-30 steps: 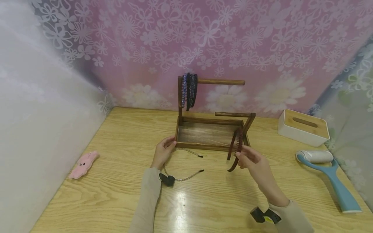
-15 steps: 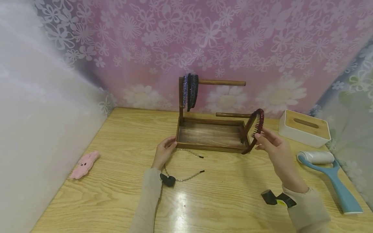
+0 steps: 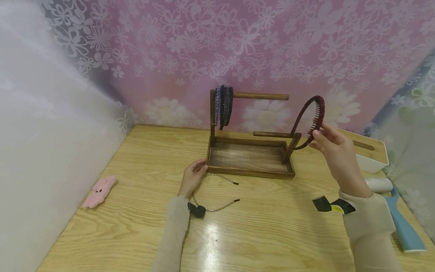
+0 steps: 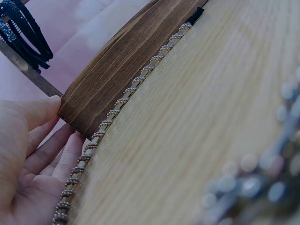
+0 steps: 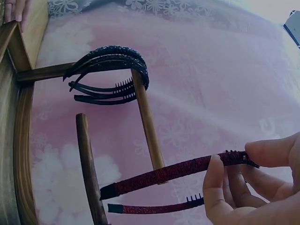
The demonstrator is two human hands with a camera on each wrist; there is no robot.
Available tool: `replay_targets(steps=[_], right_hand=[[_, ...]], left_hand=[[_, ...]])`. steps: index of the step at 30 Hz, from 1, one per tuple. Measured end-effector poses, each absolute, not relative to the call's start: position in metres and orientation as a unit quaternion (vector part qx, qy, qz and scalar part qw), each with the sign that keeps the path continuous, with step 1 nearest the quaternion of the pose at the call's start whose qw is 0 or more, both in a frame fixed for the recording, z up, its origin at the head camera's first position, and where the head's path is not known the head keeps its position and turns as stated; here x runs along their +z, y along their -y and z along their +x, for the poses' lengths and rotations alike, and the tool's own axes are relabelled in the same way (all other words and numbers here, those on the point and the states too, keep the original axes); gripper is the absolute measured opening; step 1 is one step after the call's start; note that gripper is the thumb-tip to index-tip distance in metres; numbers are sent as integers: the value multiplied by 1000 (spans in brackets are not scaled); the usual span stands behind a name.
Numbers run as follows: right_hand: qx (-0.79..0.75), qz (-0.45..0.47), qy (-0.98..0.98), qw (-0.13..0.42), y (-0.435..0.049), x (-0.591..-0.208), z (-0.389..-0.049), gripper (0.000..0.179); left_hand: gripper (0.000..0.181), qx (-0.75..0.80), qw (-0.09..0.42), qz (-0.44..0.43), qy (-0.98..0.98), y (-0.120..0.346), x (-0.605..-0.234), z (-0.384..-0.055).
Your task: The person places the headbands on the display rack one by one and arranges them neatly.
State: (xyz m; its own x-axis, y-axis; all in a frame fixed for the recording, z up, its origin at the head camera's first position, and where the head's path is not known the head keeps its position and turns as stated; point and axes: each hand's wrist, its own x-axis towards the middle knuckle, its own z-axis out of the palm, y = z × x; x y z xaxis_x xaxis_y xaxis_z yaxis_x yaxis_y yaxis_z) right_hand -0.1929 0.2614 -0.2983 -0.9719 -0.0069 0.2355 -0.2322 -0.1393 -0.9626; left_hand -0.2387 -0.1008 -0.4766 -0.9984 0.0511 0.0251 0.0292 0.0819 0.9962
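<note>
My right hand point(image 3: 341, 160) pinches a dark red toothed headband point(image 3: 320, 109) between thumb and fingers, raised at the right end of a wooden rack point(image 3: 249, 173). In the right wrist view the headband's two tips point(image 5: 110, 191) point toward the lower bar point(image 5: 87, 164). The upper bar point(image 3: 263, 96) carries several dark and blue glittery headbands point(image 3: 223, 107) at its left end. My left hand point(image 3: 191, 177) grips the front left corner of the rack's tray, thumb on the edge point(image 4: 55, 101). Beside that hand a thin beaded headband point(image 3: 221, 207) lies on the table, partly hidden by the wrist.
A white tissue box with a wooden lid point(image 3: 378, 149) stands at the back right, partly behind the right hand. In front of it lies a blue lint roller point(image 3: 404, 226), partly covered by the sleeve. A pink plush item point(image 3: 100, 192) lies at the left table edge.
My right hand has lifted the dark red headband from in front of the tray, up and to the right, past the rack's right post. The left hand stays at the tray corner.
</note>
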Motion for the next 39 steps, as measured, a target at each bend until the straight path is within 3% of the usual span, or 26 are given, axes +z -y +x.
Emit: replay_targets(steps=[15,30,39], right_hand=[[784,75,615,41,-247,-281,-239,68],[742,37,669,4,-197,-281,-270,55],[714,43,698,-38,-158,-293,-291,52]], left_hand=[[39,684,8,22,-729,101,-478,-240],[39,691,11,21,-722,101,-478,-241],[38,687,-7,13,-726,101,-508,-257]])
